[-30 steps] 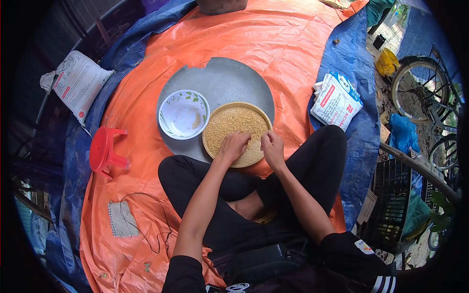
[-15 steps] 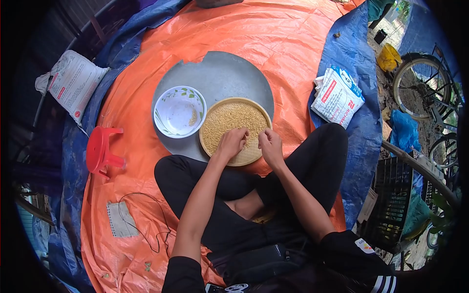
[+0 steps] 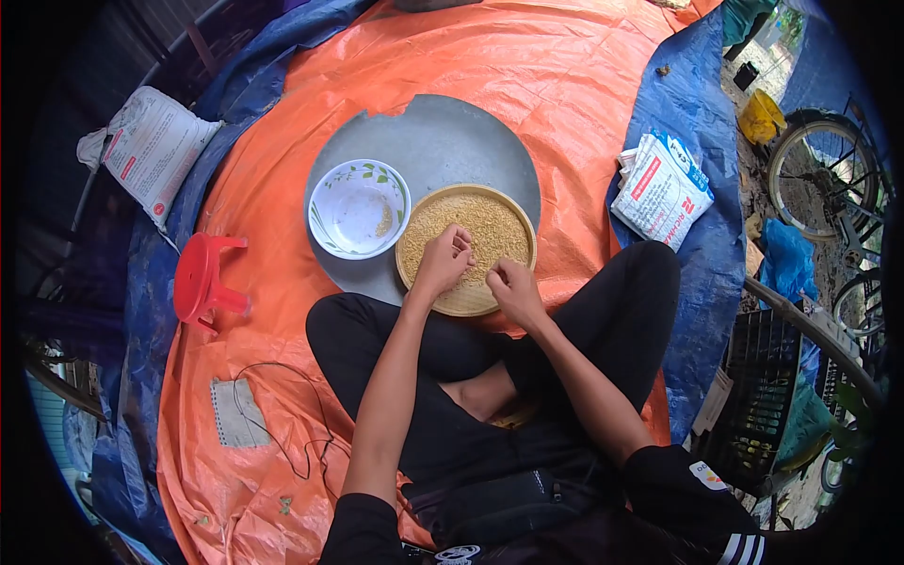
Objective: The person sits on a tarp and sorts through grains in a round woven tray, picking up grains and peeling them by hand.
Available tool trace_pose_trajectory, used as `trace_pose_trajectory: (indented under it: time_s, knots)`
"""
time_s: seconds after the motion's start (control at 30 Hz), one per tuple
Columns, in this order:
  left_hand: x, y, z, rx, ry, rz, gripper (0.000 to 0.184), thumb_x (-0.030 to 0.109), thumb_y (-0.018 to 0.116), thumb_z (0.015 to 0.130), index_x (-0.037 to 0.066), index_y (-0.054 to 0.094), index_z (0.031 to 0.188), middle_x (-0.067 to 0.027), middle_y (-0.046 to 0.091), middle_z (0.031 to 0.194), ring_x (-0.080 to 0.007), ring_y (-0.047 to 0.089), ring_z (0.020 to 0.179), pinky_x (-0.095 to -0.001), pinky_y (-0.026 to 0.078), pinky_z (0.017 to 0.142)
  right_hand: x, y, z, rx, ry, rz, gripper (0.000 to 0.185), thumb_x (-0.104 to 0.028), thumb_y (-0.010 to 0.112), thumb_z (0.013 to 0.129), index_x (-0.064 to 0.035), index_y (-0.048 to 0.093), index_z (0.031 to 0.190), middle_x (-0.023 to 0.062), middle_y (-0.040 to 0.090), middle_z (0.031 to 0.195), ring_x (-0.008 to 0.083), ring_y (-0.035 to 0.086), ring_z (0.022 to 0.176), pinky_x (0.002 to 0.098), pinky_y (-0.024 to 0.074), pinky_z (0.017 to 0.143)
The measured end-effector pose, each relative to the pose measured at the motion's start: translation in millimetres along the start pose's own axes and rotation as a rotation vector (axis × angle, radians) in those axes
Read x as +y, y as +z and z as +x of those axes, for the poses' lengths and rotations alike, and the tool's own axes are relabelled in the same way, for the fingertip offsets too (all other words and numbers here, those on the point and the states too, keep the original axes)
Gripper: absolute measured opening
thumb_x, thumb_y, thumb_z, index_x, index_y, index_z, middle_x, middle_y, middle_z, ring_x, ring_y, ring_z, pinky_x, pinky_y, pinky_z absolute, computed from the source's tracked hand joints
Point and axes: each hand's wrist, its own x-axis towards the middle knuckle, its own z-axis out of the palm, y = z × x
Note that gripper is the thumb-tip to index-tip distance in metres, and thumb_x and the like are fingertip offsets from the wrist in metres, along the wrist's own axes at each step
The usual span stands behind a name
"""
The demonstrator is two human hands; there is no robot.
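A round shallow tray (image 3: 474, 311) holds a spread layer of golden-brown grain (image 3: 480, 218), thinner along its near side. Over the middle-left of the grain is my left hand (image 3: 445, 261), its fingers curled together in a pinch. My right hand (image 3: 517, 294) is closed above the tray's near right part, thumb against the bent fingers. Whatever either hand holds is too small or hidden to make out. Touching or almost touching the tray's left side, a white bowl (image 3: 348, 221) with a green leaf pattern has a small patch of grain inside.
Tray and bowl rest on a grey round board (image 3: 452, 132) with a chipped edge, over an orange tarp (image 3: 574, 85). A red stool (image 3: 196, 278) and notebook (image 3: 237, 414) lie left. Folded sacks (image 3: 662, 193) are at right; a full sack (image 3: 158, 155) stands far left.
My right hand has moved from the tray's right rim inward and nearer to me. The left hand has shifted slightly farther away over the grain. The whole view has moved a little.
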Motion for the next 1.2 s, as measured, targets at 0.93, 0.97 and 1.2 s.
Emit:
trace_pose_trajectory:
  time_s: [0.93,0.97,1.2]
  knots:
    - [7,-155,1,0.579,-0.079,0.595,0.026,0.006,0.069,0.085,0.006,0.060,0.109,-0.0121,0.073,0.090,-0.0308,0.071,0.085,-0.0423,0.053,0.072,-21,-16,29,-0.296,-0.220,-0.189,0.007,-0.008,0.066,0.086,-0.0018,0.067,0.090,0.0155,0.066,0.081,0.0308,0.065,0.072,0.0406,0.0510,0.067]
    - [7,-151,-1,0.570,-0.048,0.605,0.024,0.006,0.069,0.085,0.006,0.060,0.108,-0.0120,0.073,0.089,-0.0309,0.071,0.084,-0.0423,0.053,0.072,-24,-22,27,-0.296,-0.234,-0.203,0.007,-0.008,0.066,0.087,-0.0018,0.067,0.091,0.0152,0.066,0.081,0.0303,0.065,0.073,0.0402,0.0511,0.067]
    - [17,-80,-8,0.164,0.214,0.674,0.020,0.004,0.065,0.085,0.007,0.062,0.104,-0.0168,0.070,0.090,-0.0366,0.068,0.085,-0.0454,0.052,0.073,-26,-60,4,-0.146,-0.211,-0.222,0.008,-0.006,0.068,0.086,-0.0010,0.066,0.092,0.0129,0.064,0.081,0.0260,0.065,0.074,0.0386,0.0518,0.068]
